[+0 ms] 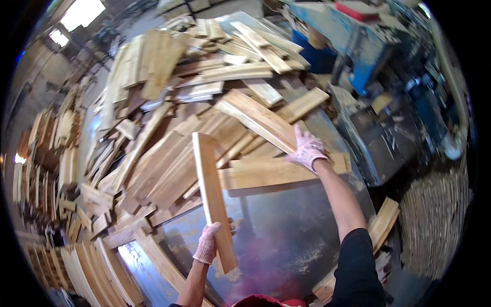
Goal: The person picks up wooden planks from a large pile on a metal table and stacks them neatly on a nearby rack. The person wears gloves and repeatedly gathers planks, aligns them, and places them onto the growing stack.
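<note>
My left hand (207, 243), in a pale pinkish work glove, grips a wooden board (211, 187) near its lower end. The board is held on edge, slanting up and away over the metal tabletop (276, 230). At the right, my gloved right hand (308, 149) clasps the near end of a second, thick board (261, 120), its thumb apart from the fingers. That board reaches up and left over the wood pile. Under the right hand lies a wide, light plank (271, 171) across the table. The fingers on the boards' far sides are mostly hidden.
A heap of loose planks (163, 179) covers the table's far and left parts. Stacked boards (92, 271) stand at the lower left. To the right are a blue machine (358, 41), a dark metal bench (383, 143) and a bundle of thin strips (434, 225).
</note>
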`<state>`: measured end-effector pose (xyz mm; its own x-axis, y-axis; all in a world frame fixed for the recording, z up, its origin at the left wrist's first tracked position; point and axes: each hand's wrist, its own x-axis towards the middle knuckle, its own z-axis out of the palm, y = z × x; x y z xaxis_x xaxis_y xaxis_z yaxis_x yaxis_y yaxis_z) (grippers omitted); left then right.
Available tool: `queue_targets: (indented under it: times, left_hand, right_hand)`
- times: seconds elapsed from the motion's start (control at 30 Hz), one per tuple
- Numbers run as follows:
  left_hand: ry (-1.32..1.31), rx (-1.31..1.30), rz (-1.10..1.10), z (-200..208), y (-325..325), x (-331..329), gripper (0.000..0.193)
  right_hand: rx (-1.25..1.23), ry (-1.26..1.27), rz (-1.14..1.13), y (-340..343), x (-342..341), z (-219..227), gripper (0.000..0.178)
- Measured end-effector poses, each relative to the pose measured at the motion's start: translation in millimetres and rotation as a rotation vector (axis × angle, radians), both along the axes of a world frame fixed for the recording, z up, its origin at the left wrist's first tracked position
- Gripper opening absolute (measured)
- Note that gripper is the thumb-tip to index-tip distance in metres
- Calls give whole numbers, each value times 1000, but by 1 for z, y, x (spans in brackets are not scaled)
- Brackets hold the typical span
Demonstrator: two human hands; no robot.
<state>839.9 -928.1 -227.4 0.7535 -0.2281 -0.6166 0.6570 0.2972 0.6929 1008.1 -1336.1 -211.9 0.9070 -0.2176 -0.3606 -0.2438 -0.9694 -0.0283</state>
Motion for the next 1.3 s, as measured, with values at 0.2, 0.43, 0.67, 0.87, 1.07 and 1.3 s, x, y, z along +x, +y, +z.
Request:
queue_targets:
  times: [0.2, 0.43, 0.67, 0.87, 1.07, 1.3]
  left_hand:
    - [-256, 96, 50, 70, 50, 56, 63]
    - [-69, -157, 134, 104, -4, 156, 65]
    - [-255, -431, 336, 108, -71, 342, 52]
    - [-420, -170, 227, 72, -51, 272, 35]
    - [-185, 209, 197, 36, 19, 163, 32]
    - [-596, 447, -110, 3, 31, 251, 26]
  right_hand:
    - [1112, -121, -259, 38, -35, 4, 123]
    - [1353, -175, -365, 68, -109, -43, 106]
    - [1494, -106, -155, 88, -12, -21, 89]
    - [1842, -177, -177, 90, -8, -76, 81]
    - [1976, -368, -203, 84, 20, -94, 63]
    - [1798, -77, -272, 134, 171, -16, 43]
